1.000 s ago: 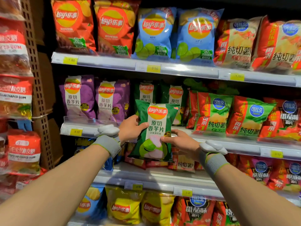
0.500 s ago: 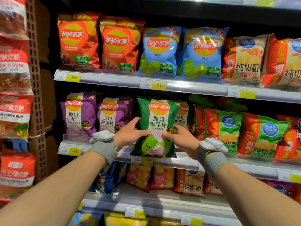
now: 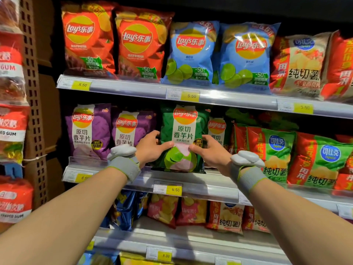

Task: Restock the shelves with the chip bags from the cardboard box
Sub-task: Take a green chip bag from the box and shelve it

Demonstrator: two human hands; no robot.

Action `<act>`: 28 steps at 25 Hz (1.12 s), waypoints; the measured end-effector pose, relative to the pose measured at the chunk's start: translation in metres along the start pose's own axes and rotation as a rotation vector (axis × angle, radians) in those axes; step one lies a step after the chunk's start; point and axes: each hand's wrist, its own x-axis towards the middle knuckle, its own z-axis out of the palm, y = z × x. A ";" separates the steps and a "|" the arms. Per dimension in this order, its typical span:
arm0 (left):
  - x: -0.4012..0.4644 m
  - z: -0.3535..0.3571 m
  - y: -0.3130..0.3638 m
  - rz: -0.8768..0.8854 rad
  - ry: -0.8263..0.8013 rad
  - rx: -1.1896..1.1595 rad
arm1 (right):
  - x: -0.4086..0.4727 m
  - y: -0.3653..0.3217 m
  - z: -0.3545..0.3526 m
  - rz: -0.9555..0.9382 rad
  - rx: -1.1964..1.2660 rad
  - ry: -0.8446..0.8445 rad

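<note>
Green chip bag now upright on shelf, both hands gripping

Bright overhead store light, wide-angle warp.
Glare on orange bags + shelf rail; shelf backs dark, left-edge gum packs soft, edges bowed.

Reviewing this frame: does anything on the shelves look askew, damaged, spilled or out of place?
Nothing is spilled or torn. The green bag, held by the left hand and right hand, stands upright on the middle shelf in front of a matching green bag. The bags on the shelf below lean unevenly, a minor untidiness.
</note>
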 end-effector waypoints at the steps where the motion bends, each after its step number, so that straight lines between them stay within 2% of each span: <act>1: 0.004 -0.001 0.000 0.010 0.019 0.011 | 0.005 0.001 0.002 -0.002 -0.009 0.024; 9: 0.029 0.002 -0.005 0.029 0.087 0.152 | 0.042 0.015 0.024 -0.006 -0.103 0.126; 20: 0.030 0.018 -0.040 -0.073 0.091 0.293 | 0.052 0.045 0.046 0.069 -0.156 0.073; 28: 0.026 0.027 -0.043 -0.121 0.097 0.319 | 0.052 0.048 0.056 0.087 -0.174 0.081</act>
